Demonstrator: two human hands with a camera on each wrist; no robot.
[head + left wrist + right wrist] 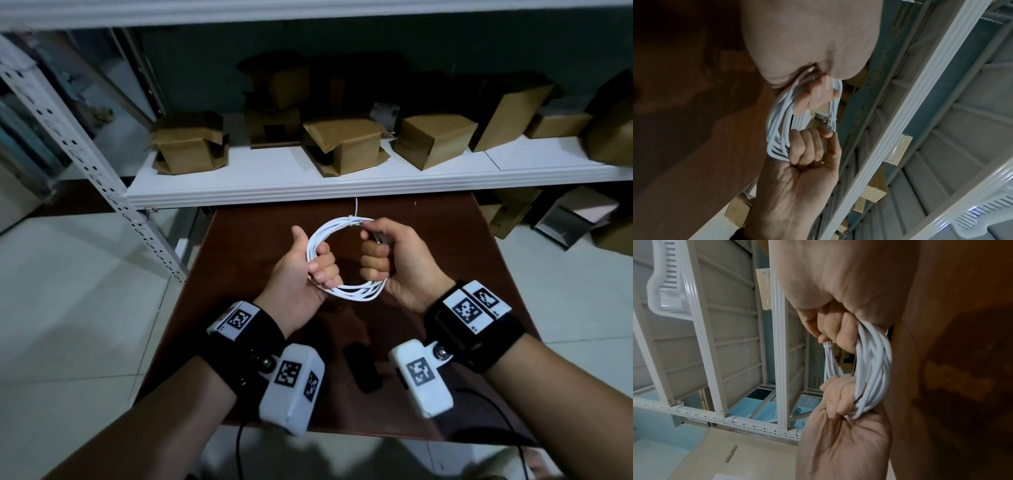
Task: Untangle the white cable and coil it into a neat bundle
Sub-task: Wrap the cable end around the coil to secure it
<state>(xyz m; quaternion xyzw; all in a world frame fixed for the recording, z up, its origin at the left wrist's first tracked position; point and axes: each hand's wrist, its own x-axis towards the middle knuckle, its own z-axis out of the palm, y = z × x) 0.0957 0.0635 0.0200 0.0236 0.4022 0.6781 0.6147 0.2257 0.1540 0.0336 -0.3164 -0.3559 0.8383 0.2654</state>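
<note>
I have the white cable (344, 291) up off the bench (445, 240), wound into a round coil of several turns and held in the air between my two hands, in front of the white shelf (308, 185). My left hand (305, 274) is clenched round the coil's left side, fingers curled through the ring and thumb up. My right hand (394, 260) grips the right side in a fist, its thumb and forefinger pinching the strands at the top of the coil, where a thin white tie (831, 119) binds them and a short tail sticks up toward the shelf.

I judge the cable light and limp but springy: the turns look ready to fan apart wherever nothing pins them, as they do at the bottom of the coil. The jacket looks smooth, so likely slippery. The safest hold, I think, is across all the strands at once, close to the tie.
</note>
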